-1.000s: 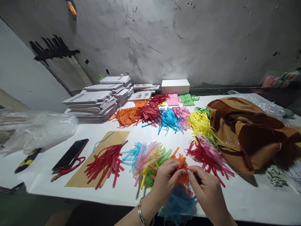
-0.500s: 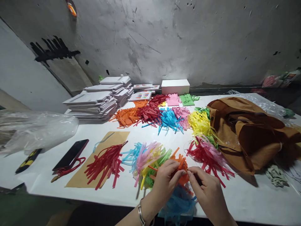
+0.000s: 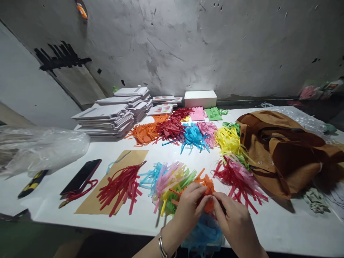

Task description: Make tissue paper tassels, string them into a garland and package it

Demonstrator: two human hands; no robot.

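Observation:
My left hand (image 3: 192, 202), with a silver bangle at its wrist, is closed in a pinch at an orange paper tassel (image 3: 209, 184). Fingertips of my right hand (image 3: 232, 211) pinch together at the same tassel's near side, almost touching the left ones. What exactly lies between the right fingertips is too small to make out. Beneath both hands, blue tissue strips (image 3: 205, 231) hang at the table's front edge. Left of my hands lies a garland of tassels (image 3: 172, 179) in blue, pink, yellow and green. A red and pink tassel bunch (image 3: 239, 175) rests beyond the right hand.
A dark red tassel (image 3: 123, 186) lies on brown paper (image 3: 88, 204), beside a phone (image 3: 82, 177) and a box cutter (image 3: 32, 184). Behind are coloured fringe piles (image 3: 195, 136), stacked white packets (image 3: 104, 122) and a white box (image 3: 200, 99). A brown bag (image 3: 290, 154) covers the right side.
My two hands have shifted very slightly, the right one a little left and down, both still pinched at the orange tassel. Everything else on the table stays put.

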